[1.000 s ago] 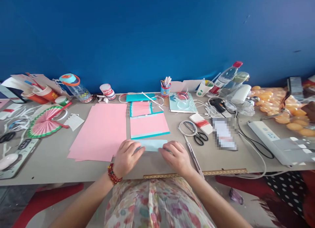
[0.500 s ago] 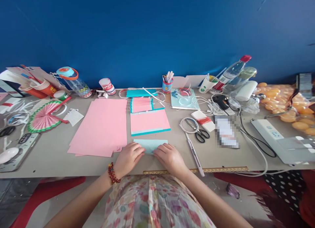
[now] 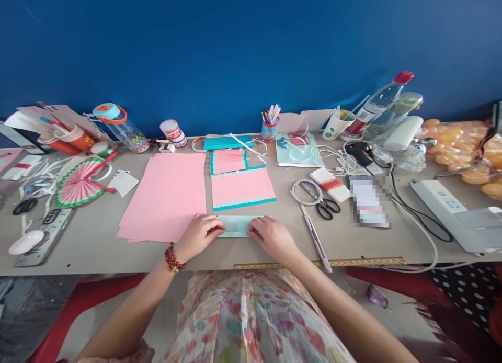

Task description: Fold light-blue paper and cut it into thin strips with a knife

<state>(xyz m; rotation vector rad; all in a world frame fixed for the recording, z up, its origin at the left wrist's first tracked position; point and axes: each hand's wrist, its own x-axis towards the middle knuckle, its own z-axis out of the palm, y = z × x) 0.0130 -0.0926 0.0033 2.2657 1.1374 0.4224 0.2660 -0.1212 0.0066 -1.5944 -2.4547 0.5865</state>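
A person's left hand [image 3: 202, 233] and right hand [image 3: 273, 238], fingers drawn together, pinch opposite ends of a pale blue paper strip [image 3: 237, 226] at the near side of a table [image 3: 110, 257]. Pink sheets [image 3: 167, 193] lie to the left, a trimmed pink card [image 3: 243, 188] just beyond, a knife [image 3: 317, 240] and scissors [image 3: 327, 209] to the right.

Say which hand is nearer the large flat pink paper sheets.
Left. The left hand is at the near right corner of the large flat pink paper sheets; the right hand is farther off to their right, at the pale blue paper strip.
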